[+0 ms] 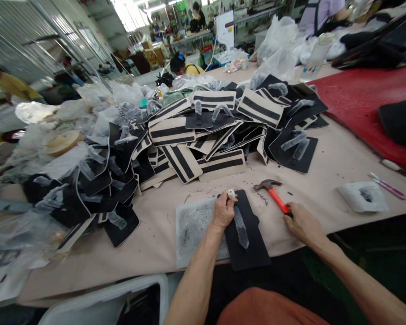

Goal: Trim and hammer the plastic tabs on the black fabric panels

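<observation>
Where a speckled white rectangular slab (194,230) lies on the table (155,243), left hand (224,211) grasps a short pale cylinder (231,193); flat black panel with plastic-wrapped strap (257,241) overlaps slab's right side. Panel judged light, semi-stiff; hold by edges. Right hand (302,223) grips orange-handled claw hammer (276,198) near handle's end.

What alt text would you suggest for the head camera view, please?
A person's left hand holds a small pale round object over a flat black panel, and the right hand grips an orange-handled claw hammer. Beyond, black and cream striped panels lie heaped on a pinkish table.
</observation>
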Demonstrator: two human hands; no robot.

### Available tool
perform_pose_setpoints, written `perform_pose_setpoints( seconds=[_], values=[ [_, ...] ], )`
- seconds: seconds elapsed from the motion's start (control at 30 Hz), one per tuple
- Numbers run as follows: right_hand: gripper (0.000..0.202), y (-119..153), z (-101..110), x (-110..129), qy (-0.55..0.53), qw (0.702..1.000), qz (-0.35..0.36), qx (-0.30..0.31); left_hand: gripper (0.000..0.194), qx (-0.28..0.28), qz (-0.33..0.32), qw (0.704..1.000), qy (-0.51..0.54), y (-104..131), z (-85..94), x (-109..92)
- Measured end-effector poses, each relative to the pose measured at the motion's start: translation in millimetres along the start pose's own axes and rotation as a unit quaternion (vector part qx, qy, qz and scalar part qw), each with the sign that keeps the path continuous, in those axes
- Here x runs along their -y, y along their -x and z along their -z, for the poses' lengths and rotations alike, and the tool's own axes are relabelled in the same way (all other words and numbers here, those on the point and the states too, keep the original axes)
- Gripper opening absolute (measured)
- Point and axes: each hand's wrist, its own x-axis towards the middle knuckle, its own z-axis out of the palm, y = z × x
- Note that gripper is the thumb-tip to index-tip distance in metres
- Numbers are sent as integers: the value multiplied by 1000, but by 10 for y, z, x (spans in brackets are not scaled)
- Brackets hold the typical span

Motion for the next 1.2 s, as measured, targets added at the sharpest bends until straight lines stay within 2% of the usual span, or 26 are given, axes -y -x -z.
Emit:
perform_pose_setpoints(
  seconds=[0.07, 0.13, 0.2, 0.27, 0.3, 0.37, 0.43, 0.47, 0.53, 0.6, 0.63, 0.77, 0.8, 0.93, 0.97, 1.07, 1.1, 1.13, 1.2],
  values=[
    [9, -35, 34, -10, -124, 985, -69, 98, 16, 1, 0, 1000, 5, 3, 15, -17],
    [5, -38, 100, 91, -272, 932, -132, 200, 15, 2, -5, 1000, 4, 10, 29, -25],
    [8, -18, 204, 271, -368, 882, -155, 250, 14, -1, -7, 1000, 6, 18, 37, -21],
    [19, 21, 344, 492, -401, 879, -141, 215, 14, -2, -11, 1000, 4, 22, 40, -13],
    [26, 44, 423, 604, -409, 888, -119, 176, 14, 0, -13, 1000, 2, 23, 40, -10],
    [38, 89, 582, 800, -377, 923, -32, 73, 14, 3, -17, 1000, -3, 21, 38, -7],
    [42, 119, 716, 934, -266, 960, 86, -19, 14, 4, -18, 1000, -3, 19, 34, -5],
    [42, 125, 769, 975, -194, 970, 140, -45, 14, 3, -17, 1000, 0, 19, 33, -2],
    [40, 125, 847, 1017, -53, 974, 215, -47, 14, 4, -14, 1000, 1, 22, 30, 10],
    [38, 118, 907, 1037, 33, 967, 249, -34, 13, 5, -12, 1000, -6, 28, 28, 27],
    [38, 115, 932, 1047, 42, 966, 252, -44, 13, 6, -12, 1000, -11, 31, 28, 35],
    [41, 121, 974, 1087, -29, 963, 222, -149, 14, 11, -20, 1000, -20, 33, 29, 43],
    [41, 122, 965, 1084, -22, 963, 226, -146, 14, 13, -19, 1000, -21, 31, 29, 39],
    [36, 121, 915, 1017, 89, 957, 274, -42, 11, 18, -9, 999, -30, 23, 33, 25],
    [36, 125, 908, 999, 83, 957, 273, -50, 11, 20, -7, 999, -31, 22, 33, 26],
    [39, 150, 886, 976, -1, 955, 257, -151, 11, 24, -7, 999, -34, 21, 33, 30],
    [39, 159, 875, 974, -10, 952, 259, -163, 11, 25, -8, 999, -34, 21, 34, 30],
    [39, 166, 862, 969, 2, 951, 268, -152, 10, 24, -7, 999, -34, 21, 35, 27],
    [36, 168, 831, 941, 55, 953, 286, -87, 11, 23, -5, 999, -25, 22, 39, 15]
  ],
)
